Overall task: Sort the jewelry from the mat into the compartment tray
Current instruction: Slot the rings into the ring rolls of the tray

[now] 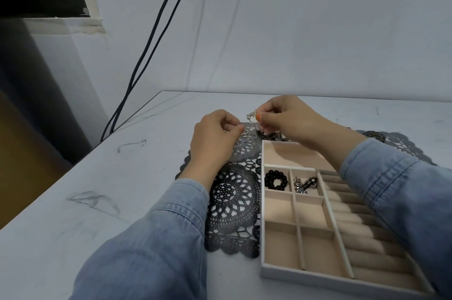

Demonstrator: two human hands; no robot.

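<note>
A black lace mat (232, 201) lies on the table, with a beige compartment tray (281, 272) on its right part. Several thin silver rings (244, 139) rest on the mat's far end. My left hand (212, 143) hovers over them with its fingers pinched on a small ring. My right hand (288, 121) pinches a silver chain piece (252, 115) just above the mat. In the tray, a black bead bracelet (276, 179) fills one small compartment and a dark and silver chain item (305, 184) the one beside it. More dark jewelry (271, 135) lies behind the tray.
The white table (97, 201) has its left edge near a wall gap. Two black cables (151, 45) hang down the wall to the table's far left corner. The tray's right side holds padded ring rolls (354, 221). Another dark piece (374, 135) sits on the mat at far right.
</note>
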